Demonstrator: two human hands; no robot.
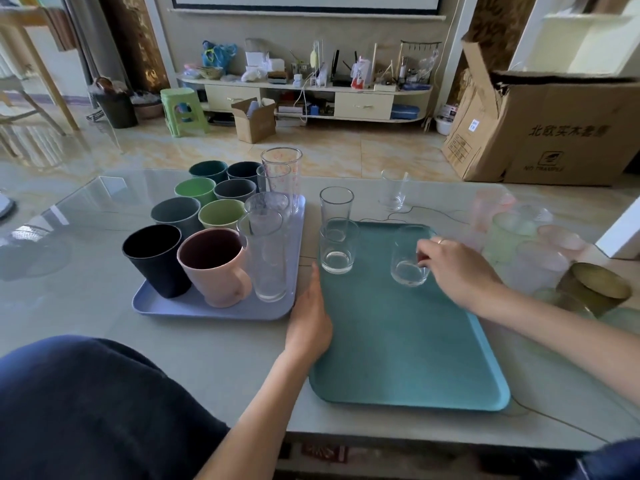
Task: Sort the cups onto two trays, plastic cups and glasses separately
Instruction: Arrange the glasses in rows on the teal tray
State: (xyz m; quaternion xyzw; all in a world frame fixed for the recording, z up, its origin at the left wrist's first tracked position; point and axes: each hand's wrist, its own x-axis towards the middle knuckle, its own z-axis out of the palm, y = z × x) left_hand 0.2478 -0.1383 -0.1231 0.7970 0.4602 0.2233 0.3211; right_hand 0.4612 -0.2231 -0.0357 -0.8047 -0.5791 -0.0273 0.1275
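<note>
Item, nearest the wearer: dark blue clothed lap point(86, 407) at 7 o'clock, below the counter point(221, 355) edge.

Item: left hand point(308, 323), flat, fingers straight and together, resting edge-on against the left rim of the teal tray point(408, 358). Grip open, holding nothing; judged to be steadying the tray while the other hand works.

Item: right hand point(457, 268), reaching in from 3 o'clock. Fingertips pinch the side of a short clear glass point(408, 265) that stands upright on the teal tray, toward 1 o'clock of its middle. Whether being set down or released cannot be told.

Item: second short glass point(337, 249), upright at the tray's 11 o'clock corner; a taller glass point(336, 206) stands on the counter just behind it.

Item: lilac tray point(214, 311) at 10 o'clock, crowded: dark, green and grey plastic cups point(180, 213), a pink mug point(214, 268), clear tumblers point(268, 251) along its right edge. Its material grouping appears deliberate; the tumblers' material cannot be told.

Item: unsorted lot at 2 to 3 o'clock on the counter: pale frosted cups point(512, 233), a gold-toned cup point(595, 285), one lone glass point(393, 190) at 1 o'clock. Judged awaiting sorting.
</note>
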